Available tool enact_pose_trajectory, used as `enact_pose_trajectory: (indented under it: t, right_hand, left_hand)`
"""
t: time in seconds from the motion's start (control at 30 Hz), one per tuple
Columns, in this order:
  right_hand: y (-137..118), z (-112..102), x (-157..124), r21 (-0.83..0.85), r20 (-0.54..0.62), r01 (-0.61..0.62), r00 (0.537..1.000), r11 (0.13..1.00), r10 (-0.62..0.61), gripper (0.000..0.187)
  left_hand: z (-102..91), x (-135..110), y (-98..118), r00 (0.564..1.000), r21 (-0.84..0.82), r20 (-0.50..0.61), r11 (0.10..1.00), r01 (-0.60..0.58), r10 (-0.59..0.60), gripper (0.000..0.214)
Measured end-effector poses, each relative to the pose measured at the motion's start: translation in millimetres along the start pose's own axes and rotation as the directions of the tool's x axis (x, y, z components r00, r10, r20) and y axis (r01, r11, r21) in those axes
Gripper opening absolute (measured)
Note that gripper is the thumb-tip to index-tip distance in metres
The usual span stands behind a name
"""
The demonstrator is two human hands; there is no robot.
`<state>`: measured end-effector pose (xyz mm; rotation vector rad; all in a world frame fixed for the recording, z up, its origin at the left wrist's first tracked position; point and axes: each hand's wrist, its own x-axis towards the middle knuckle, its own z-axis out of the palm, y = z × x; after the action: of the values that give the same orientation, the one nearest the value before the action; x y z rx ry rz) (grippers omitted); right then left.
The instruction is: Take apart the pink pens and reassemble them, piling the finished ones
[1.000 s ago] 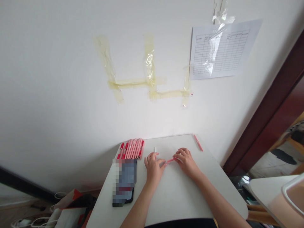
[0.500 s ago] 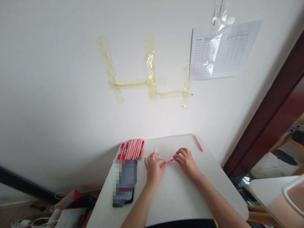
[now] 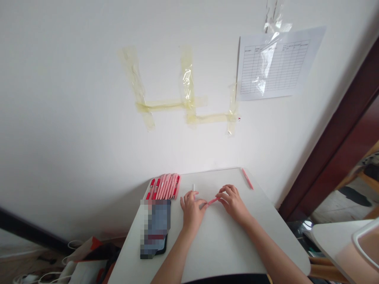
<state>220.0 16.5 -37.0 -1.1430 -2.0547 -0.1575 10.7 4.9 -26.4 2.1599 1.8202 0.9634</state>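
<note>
In the middle of the white table (image 3: 225, 252), a slim pink pen piece (image 3: 212, 201) runs between my two hands. My left hand (image 3: 192, 211) pinches its left end between thumb and finger. A short grey part shows by the left thumb; its kind is unclear. From behind the left fingers a thin clear tube (image 3: 194, 186) sticks up, its lower end hidden. My right hand (image 3: 233, 205) closes its fingertips on the right end of the pink piece. Beyond my left hand lies a row of several pink and red pens (image 3: 168, 186).
A blurred-out, phone-like dark object (image 3: 158, 228) lies at the table's left side. One pink pen (image 3: 247, 178) rests by the back right corner. The wall behind bears yellowed tape (image 3: 166, 106) and a printed sheet (image 3: 284, 79). Another white surface (image 3: 337, 236) stands at the right.
</note>
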Motion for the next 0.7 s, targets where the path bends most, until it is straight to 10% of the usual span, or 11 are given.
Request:
enact_pose_trajectory:
  t: [0.7]
  right_hand:
    - [2.6, 0.9, -0.9, 0.084, 0.061, -0.075, 0.996, 0.994, 0.07, 0.023]
  left_hand:
    - [1.1, -1.1, 1.9, 0.999, 0.031, -0.036, 0.999, -0.006, 0.007, 0.008]
